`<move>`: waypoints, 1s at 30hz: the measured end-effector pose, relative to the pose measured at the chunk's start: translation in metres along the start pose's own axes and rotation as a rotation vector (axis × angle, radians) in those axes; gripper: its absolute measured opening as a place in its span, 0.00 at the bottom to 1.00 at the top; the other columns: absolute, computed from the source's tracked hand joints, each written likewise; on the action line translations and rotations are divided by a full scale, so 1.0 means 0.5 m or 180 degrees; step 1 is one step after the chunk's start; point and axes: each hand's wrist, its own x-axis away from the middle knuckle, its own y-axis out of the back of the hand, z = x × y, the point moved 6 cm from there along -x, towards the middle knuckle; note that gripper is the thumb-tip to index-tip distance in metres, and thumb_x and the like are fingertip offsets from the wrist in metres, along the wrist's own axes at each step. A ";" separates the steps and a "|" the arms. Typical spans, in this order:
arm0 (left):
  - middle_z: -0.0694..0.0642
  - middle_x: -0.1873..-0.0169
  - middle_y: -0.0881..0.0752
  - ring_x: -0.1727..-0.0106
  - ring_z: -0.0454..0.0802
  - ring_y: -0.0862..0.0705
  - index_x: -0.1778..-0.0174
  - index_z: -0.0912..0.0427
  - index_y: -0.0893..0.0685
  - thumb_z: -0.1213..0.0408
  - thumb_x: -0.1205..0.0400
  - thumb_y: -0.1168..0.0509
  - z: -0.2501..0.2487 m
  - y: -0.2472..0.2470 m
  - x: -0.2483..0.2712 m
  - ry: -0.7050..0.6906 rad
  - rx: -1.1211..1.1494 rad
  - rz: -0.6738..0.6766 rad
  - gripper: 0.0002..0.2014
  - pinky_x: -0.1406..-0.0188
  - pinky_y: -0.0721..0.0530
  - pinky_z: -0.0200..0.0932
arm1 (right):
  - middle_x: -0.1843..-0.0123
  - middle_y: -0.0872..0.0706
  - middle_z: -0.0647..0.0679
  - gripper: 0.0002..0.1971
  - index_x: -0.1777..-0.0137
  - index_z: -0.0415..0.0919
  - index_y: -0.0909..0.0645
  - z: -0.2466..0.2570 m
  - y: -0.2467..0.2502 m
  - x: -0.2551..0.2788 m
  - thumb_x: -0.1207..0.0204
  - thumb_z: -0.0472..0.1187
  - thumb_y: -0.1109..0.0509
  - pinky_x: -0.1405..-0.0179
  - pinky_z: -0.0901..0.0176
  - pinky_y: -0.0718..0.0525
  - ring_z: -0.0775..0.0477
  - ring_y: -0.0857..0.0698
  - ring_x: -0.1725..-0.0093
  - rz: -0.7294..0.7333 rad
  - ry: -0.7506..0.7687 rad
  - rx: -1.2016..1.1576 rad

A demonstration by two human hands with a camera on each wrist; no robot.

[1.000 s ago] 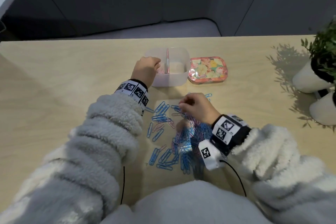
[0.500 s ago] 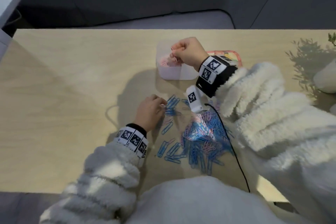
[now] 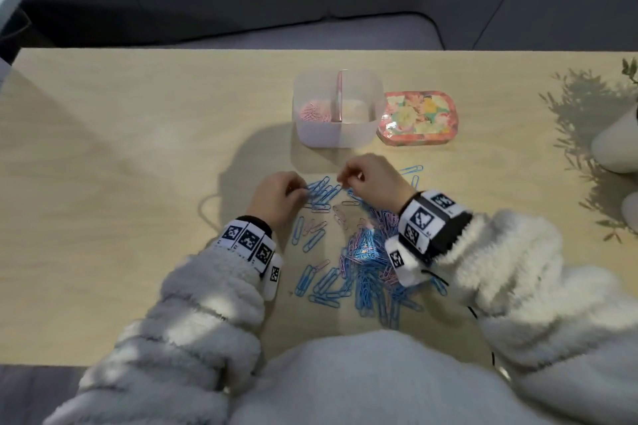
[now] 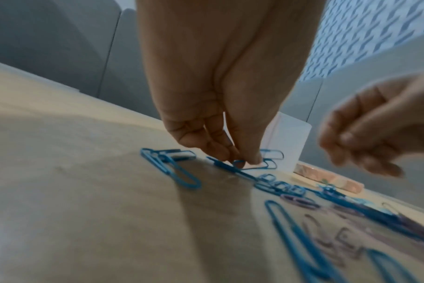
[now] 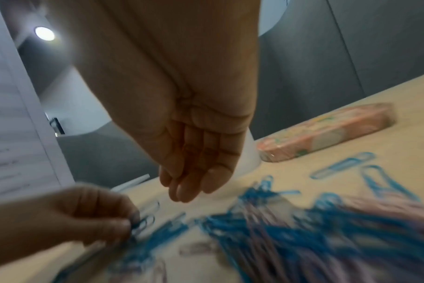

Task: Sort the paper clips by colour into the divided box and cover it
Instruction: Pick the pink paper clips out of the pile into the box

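Pale wooden tabletop (image 3: 103,155) against dark grey panelling, sunlit at the right beside white plant pots (image 3: 618,145)

Divided box (image 3: 336,138) of frosted translucent plastic, rounded corners, standing at the far side within easy reach of both hands; left compartment holding pink clips (image 3: 312,114), right compartment apparently bare, presumably kept for blue. Floral lid (image 3: 417,115), glossy and pink-edged, lying flat just to the right of the box, touching or nearly so, ready for covering once sorting ends

Mixed heap of blue and pink paper clips (image 3: 369,252) spread thin near the table's front edge, likely so colours can be told apart; thin coated wire, looped, liable to tangle

Left hand (image 3: 278,198) low over a cluster of blue clips (image 3: 322,191), thumb and fingertips (image 4: 240,157) pinching one blue clip (image 4: 257,165) against the wood. Right hand (image 3: 373,178) just beside, fingers loosely curled; whether anything sits between them cannot be told, the wrist view being blurred

Sorting judged early, most clips yet on the table
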 end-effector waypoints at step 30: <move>0.53 0.60 0.15 0.52 0.56 0.21 0.60 0.54 0.15 0.49 0.25 0.40 -0.045 -0.062 0.108 -0.0774 -0.1880 -0.0052 0.14 0.51 0.27 0.50 | 0.49 0.17 0.38 0.12 0.46 0.35 0.16 -0.044 -0.064 0.085 0.23 0.41 0.35 0.45 0.45 0.21 0.37 0.20 0.43 -0.0050 0.0370 0.1067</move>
